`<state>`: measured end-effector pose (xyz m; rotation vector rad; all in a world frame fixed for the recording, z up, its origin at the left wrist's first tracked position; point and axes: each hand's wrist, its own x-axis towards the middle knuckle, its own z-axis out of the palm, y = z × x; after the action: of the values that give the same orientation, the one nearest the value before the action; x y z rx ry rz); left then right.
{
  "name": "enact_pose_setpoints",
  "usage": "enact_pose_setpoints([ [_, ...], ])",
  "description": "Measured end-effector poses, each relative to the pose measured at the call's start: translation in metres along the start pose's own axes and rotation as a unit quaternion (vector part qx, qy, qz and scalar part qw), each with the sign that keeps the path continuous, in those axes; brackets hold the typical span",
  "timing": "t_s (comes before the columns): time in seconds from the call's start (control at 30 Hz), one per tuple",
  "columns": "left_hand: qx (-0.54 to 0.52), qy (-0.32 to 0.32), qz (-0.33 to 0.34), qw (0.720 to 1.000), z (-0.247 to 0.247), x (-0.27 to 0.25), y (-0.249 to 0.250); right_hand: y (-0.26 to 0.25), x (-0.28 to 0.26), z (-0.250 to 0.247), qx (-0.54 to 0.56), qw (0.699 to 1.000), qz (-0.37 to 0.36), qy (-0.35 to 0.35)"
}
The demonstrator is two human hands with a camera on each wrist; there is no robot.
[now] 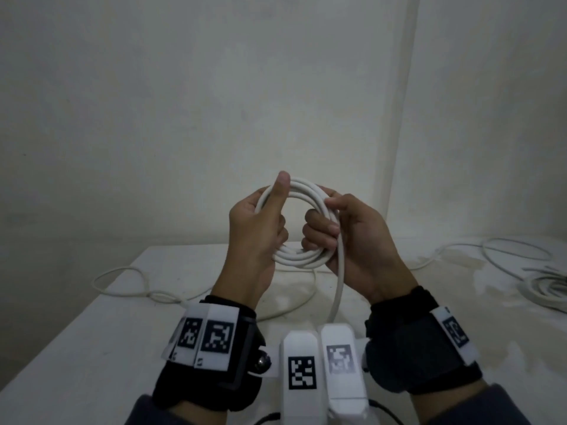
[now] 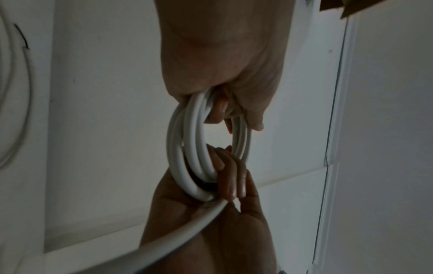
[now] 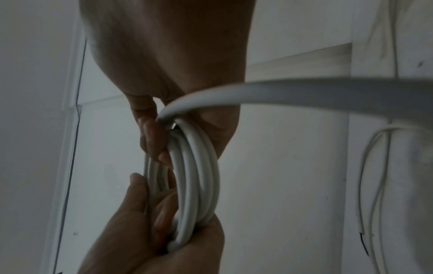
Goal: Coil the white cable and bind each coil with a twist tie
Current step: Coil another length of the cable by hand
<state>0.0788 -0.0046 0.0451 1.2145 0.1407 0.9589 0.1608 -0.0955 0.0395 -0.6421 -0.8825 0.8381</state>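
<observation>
- White cable [image 1: 302, 223] is being wound into a round coil, held upright in the air above the near middle of the surface [image 1: 92, 332], with several turns lying side by side.
- Left hand [image 1: 256, 237] is gripping the coil's left side, fingers curled through the ring and thumb lying straight up along the turns.
- Right hand [image 1: 346, 237] is clamping the right side, fingers wrapped round the bundle, while the free run is dropping from it toward the near edge.
- Coiling seems the step in hand; no twist tie is showing on this coil.
- Next move probably calls for the right hand to be feeding another turn while the left is keeping the loops pinched together, or the turns could spring apart.
- Loose cable [image 1: 135, 286] is lying in slack loops on the surface at left, and another bundle [image 1: 543, 289] is sitting at far right.
</observation>
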Motion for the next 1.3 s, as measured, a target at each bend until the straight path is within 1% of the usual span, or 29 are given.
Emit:
enact_pose_setpoints([
  [0.07, 0.033, -0.029, 0.008, 0.999, -0.002, 0.001, 0.0, 0.001, -0.001, 0.0, -0.016, 1.0, -0.002, 0.005],
  [0.23, 0.131, -0.088, 0.013, 0.987, -0.005, 0.001, 0.002, -0.003, -0.003, -0.002, -0.137, 0.988, -0.016, 0.072],
  [0.3, 0.185, -0.121, 0.009, 0.975, -0.003, -0.001, 0.002, -0.006, -0.002, -0.008, -0.149, 0.982, -0.037, 0.108],
  [0.37, 0.248, -0.129, -0.011, 0.96, -0.003, -0.001, 0.0, -0.01, -0.002, -0.015, -0.135, 0.975, -0.081, 0.154],
  [0.43, 0.279, -0.114, -0.063, 0.952, -0.006, 0.0, 0.003, -0.014, -0.003, -0.021, -0.101, 0.965, -0.128, 0.203],
  [0.47, 0.285, -0.119, -0.097, 0.946, -0.008, 0.0, 0.005, -0.016, -0.003, -0.024, -0.082, 0.96, -0.15, 0.222],
  [0.5, 0.298, -0.145, -0.134, 0.934, -0.011, 0.001, 0.007, -0.018, -0.004, -0.025, -0.063, 0.955, -0.171, 0.236],
  [0.53, 0.315, -0.19, -0.175, 0.913, -0.013, 0.0, 0.008, -0.019, -0.005, -0.026, -0.049, 0.95, -0.191, 0.244],
  [0.6, 0.342, -0.291, -0.25, 0.858, -0.012, -0.005, 0.006, -0.019, -0.005, -0.026, -0.03, 0.942, -0.221, 0.249],
  [0.63, 0.348, -0.323, -0.279, 0.835, -0.011, -0.006, 0.004, -0.018, -0.004, -0.025, -0.019, 0.942, -0.228, 0.245],
  [0.67, 0.345, -0.337, -0.302, 0.822, -0.01, -0.007, 0.002, -0.017, -0.003, -0.023, -0.004, 0.944, -0.23, 0.236],
  [0.7, 0.332, -0.338, -0.322, 0.819, -0.009, -0.007, -0.001, -0.016, -0.002, -0.021, 0.011, 0.947, -0.228, 0.227],
  [0.77, 0.282, -0.321, -0.344, 0.836, -0.008, -0.006, -0.004, -0.014, -0.001, -0.018, 0.029, 0.95, -0.226, 0.215],
  [0.83, 0.221, -0.29, -0.34, 0.867, -0.009, -0.004, -0.005, -0.012, 0.0, -0.015, 0.032, 0.951, -0.225, 0.212],
  [0.93, 0.113, -0.197, -0.29, 0.93, -0.007, -0.001, -0.007, -0.009, 0.002, -0.011, 0.045, 0.953, -0.219, 0.205],
  [1.0, 0.01, -0.113, -0.258, 0.96, -0.007, 0.003, -0.009, -0.007, 0.003, -0.008, 0.066, 0.957, -0.207, 0.191],
  [1.07, -0.105, -0.046, -0.228, 0.967, -0.007, 0.01, -0.01, -0.005, 0.003, -0.007, 0.069, 0.963, -0.191, 0.177],
  [1.13, -0.186, -0.005, -0.195, 0.963, -0.009, 0.015, -0.008, -0.002, 0.003, -0.005, 0.06, 0.968, -0.174, 0.171],
  [1.2, -0.187, -0.006, -0.168, 0.968, -0.01, 0.017, -0.005, 0.0, 0.003, -0.004, 0.074, 0.969, -0.16, 0.172],
  [1.3, -0.133, -0.063, -0.158, 0.976, -0.011, 0.013, -0.002, -0.006, 0.002, -0.003, 0.151, 0.961, -0.147, 0.179],
])
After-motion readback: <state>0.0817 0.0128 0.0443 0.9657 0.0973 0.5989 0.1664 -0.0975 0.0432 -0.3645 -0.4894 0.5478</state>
